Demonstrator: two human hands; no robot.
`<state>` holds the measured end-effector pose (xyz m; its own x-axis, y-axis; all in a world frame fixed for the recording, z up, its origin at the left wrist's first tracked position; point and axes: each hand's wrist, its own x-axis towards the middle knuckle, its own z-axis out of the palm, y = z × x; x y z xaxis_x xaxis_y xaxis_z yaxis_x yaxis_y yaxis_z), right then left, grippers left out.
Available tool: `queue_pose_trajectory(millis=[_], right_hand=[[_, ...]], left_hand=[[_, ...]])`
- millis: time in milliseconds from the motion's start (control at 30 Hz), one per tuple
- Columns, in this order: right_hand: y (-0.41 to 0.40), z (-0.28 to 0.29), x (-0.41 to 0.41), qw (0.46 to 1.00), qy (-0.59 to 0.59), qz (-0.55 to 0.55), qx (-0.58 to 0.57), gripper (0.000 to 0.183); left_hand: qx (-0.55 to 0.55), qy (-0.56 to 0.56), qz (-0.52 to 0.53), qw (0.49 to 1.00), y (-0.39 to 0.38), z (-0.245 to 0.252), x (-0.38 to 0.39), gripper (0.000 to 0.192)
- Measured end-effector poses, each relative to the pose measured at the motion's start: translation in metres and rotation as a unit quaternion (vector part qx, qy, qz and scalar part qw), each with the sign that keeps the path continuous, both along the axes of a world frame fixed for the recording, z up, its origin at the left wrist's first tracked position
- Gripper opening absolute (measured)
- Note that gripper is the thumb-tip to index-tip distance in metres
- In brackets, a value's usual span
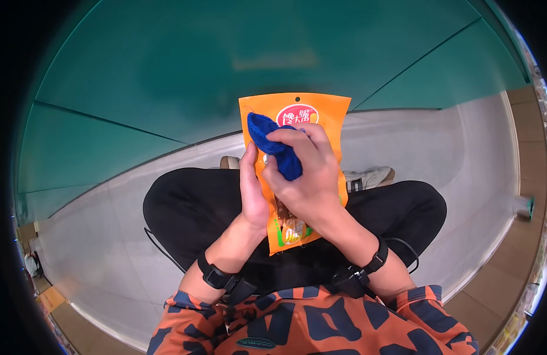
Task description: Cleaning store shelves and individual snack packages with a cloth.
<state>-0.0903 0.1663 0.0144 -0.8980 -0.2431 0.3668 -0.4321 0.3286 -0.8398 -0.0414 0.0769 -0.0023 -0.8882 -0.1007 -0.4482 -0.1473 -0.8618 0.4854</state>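
Note:
An orange plastic snack packet (335,111) is held up above my lap, with a hang hole near its top edge and printed writing on its front. My left hand (254,191) grips the packet by its left edge, the thumb along the front and the other fingers hidden behind it. In my right hand (307,173) is a bunched blue cloth (286,162), pinched between thumb and fingers and lying against the packet's upper front. A brownish part of the packet's lower front shows under my right wrist; my hand covers its middle.
A green panelled surface (278,44) rises in front of me. Beneath it runs a pale grey floor (411,133), bordered by brown tiles (491,279). My bent knees and sneakers (371,177) are below the packet. Black straps with cables (216,277) circle both forearms. A person (33,264) is far left.

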Motion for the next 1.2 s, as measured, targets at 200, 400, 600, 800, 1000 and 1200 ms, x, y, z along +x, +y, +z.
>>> queue_pose_trajectory(millis=[200, 400, 600, 800, 1000, 1200], right_hand=[[-0.001, 0.013, 0.011, 0.994, 0.07, 0.069, 0.046, 0.032], [0.048, 0.006, -0.035, 0.994, 0.022, -0.087, 0.067, 0.031], [0.014, 0.004, 0.023, 0.996, 0.06, 0.039, 0.046, 0.034], [0.004, 0.013, 0.049, 0.991, 0.076, 0.114, -0.01, 0.039], [0.025, 0.005, 0.019, 0.986, 0.144, 0.032, 0.077, 0.041], [0.046, -0.007, -0.028, 0.984, 0.112, -0.122, 0.064, 0.036]], left_hand=[[-0.074, 0.113, 0.002, 0.991, -0.014, -0.022, 0.016, 0.054], [0.134, 0.057, 0.007, 0.989, -0.016, 0.013, -0.004, 0.063], [0.123, 0.074, 0.047, 0.989, -0.027, 0.003, 0.003, 0.064], [0.172, 0.079, 0.033, 0.981, -0.03, 0.003, 0.0, 0.06], [0.111, 0.065, 0.013, 0.992, -0.018, 0.009, -0.002, 0.06], [0.218, 0.098, -0.045, 0.97, -0.014, 0.012, -0.006, 0.067]])
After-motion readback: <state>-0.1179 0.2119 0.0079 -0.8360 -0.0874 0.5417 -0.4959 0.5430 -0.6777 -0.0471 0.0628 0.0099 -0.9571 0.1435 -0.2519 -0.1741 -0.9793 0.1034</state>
